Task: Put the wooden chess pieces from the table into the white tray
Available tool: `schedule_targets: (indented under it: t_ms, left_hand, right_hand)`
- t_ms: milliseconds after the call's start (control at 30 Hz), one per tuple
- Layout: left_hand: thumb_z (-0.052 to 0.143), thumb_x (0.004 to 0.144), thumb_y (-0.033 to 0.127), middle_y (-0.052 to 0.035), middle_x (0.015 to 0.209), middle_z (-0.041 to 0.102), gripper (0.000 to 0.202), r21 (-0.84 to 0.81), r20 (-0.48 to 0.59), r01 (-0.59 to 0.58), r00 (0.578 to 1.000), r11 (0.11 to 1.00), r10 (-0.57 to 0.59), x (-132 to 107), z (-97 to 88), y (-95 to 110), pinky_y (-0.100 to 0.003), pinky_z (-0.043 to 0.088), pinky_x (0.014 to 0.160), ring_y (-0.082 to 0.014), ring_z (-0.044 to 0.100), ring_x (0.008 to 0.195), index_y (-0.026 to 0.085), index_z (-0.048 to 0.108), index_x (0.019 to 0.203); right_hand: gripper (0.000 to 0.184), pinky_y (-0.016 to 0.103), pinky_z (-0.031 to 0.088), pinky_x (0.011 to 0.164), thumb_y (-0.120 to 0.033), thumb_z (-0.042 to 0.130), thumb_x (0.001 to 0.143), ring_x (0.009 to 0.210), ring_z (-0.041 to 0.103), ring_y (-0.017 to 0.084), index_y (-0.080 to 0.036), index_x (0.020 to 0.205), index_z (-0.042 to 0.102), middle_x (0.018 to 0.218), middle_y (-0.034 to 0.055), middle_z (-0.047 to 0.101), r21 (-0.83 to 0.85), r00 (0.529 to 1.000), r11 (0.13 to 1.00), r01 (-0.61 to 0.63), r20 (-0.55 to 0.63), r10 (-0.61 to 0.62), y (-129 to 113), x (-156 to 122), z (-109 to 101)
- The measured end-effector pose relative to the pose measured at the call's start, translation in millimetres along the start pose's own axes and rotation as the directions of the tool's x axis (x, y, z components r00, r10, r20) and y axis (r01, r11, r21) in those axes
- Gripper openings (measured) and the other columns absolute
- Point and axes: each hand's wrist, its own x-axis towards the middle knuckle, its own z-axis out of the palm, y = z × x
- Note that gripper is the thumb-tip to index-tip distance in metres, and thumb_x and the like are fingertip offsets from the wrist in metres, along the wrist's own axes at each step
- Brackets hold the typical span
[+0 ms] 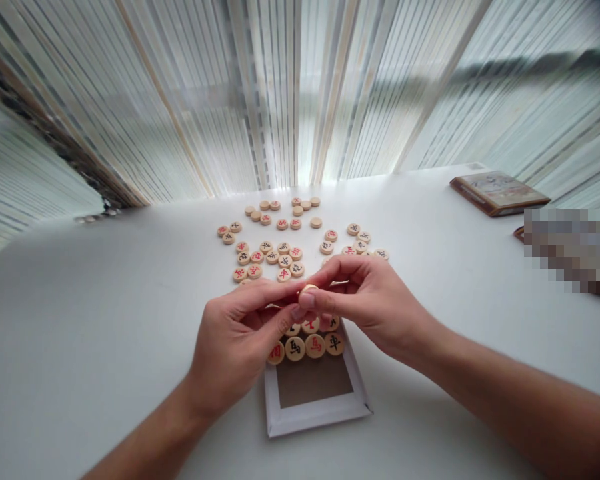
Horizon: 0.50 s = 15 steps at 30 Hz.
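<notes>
My left hand and my right hand meet above the table, both pinching one small round wooden game piece between their fingertips. Directly below them lies a shallow white box tray with a brown bottom; several round pieces with red or black characters lie in rows at its far end. Beyond the hands, several loose pieces are scattered on the white table, some face up, some blank side up.
A flat brown box lid with a picture lies at the far right of the table. A blurred-out patch sits just in front of it. Pale vertical blinds hang behind the table's far edge.
</notes>
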Motion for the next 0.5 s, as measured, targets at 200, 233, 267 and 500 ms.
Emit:
schedule_targets:
  t_ms: [200,233,267,500]
  left_hand:
    - [0.089,0.088,0.013,-0.0063,0.105,0.088,0.026,-0.031,0.035,0.002,0.999,1.000,-0.001,-1.7,-1.5,-3.4,-0.024,0.073,0.081,-0.0200,0.086,0.085,0.024,0.090,0.111]
    - [0.090,0.087,0.011,-0.0053,0.105,0.089,0.029,-0.053,0.035,0.008,0.999,0.999,-0.006,-1.6,-1.6,-3.8,-0.023,0.072,0.082,-0.0191,0.086,0.084,0.025,0.090,0.112]
    - [0.091,0.085,0.009,-0.0045,0.105,0.089,0.032,-0.072,0.032,0.012,0.999,0.997,-0.010,-1.4,-1.5,-4.0,-0.022,0.072,0.082,-0.0184,0.086,0.083,0.026,0.090,0.112]
    - [0.089,0.087,0.008,-0.0017,0.099,0.089,0.031,-0.107,-0.009,-0.007,1.000,0.994,0.006,1.6,0.2,-0.1,-0.013,0.069,0.075,-0.0126,0.085,0.078,0.028,0.090,0.110]
  right_hand:
    - [0.026,0.020,0.060,0.063,-0.029,0.106,0.067,0.065,0.074,0.012,-0.017,0.077,0.084,0.072,0.0032,0.081,0.065,0.999,0.998,0.011,0.031,-0.013,0.5,0.2,0.0]
    - [0.025,0.019,0.060,0.064,-0.029,0.105,0.068,0.066,0.074,0.012,-0.017,0.077,0.085,0.073,0.0036,0.081,0.070,0.999,0.998,0.003,0.032,-0.006,0.0,0.4,0.1]
    - [0.025,0.019,0.060,0.065,-0.029,0.105,0.069,0.067,0.073,0.012,-0.017,0.078,0.086,0.074,0.0041,0.081,0.074,0.999,0.997,-0.004,0.036,0.002,-0.6,0.6,0.1]
    - [0.032,0.020,0.062,0.074,-0.026,0.103,0.070,0.073,0.074,0.011,-0.019,0.099,0.091,0.081,0.0046,0.083,0.088,0.995,0.996,-0.034,0.101,0.026,-3.7,1.1,-2.4]
